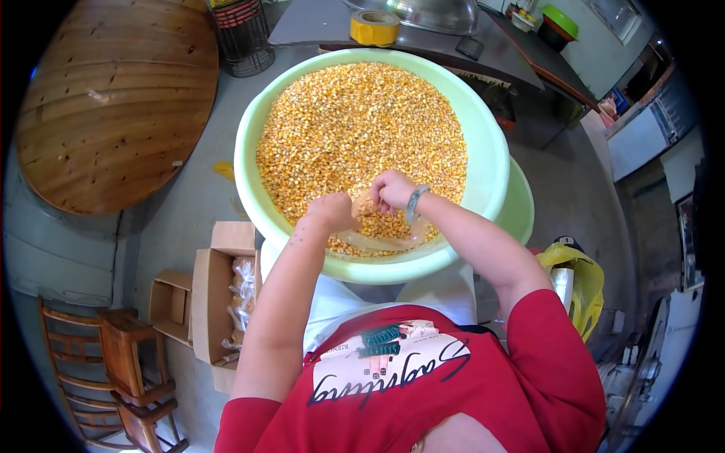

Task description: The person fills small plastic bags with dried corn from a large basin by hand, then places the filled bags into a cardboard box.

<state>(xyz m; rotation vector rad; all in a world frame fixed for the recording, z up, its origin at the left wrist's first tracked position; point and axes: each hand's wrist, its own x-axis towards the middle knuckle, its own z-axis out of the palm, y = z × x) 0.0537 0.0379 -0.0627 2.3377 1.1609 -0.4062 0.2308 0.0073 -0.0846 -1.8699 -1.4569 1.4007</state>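
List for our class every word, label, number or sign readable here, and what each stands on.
Red shirt: large black script and smaller lettering on the chest; wording not copied here.
Wooden tabletop: small pale patch, too small to read.
White panel at far right: faint marks, too small to read.
Pale green basin: none visible.

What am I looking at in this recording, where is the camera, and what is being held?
No machine here: these are a person's bare left hand and right hand, the right wrist wearing a bracelet. The one picture comes from a fisheye camera on the person's head, looking down, so straight edges bend near the rim. A large pale green tub holds loose yellow corn kernels. Over them, both hands appear to grip what looks like a clear plastic bag.
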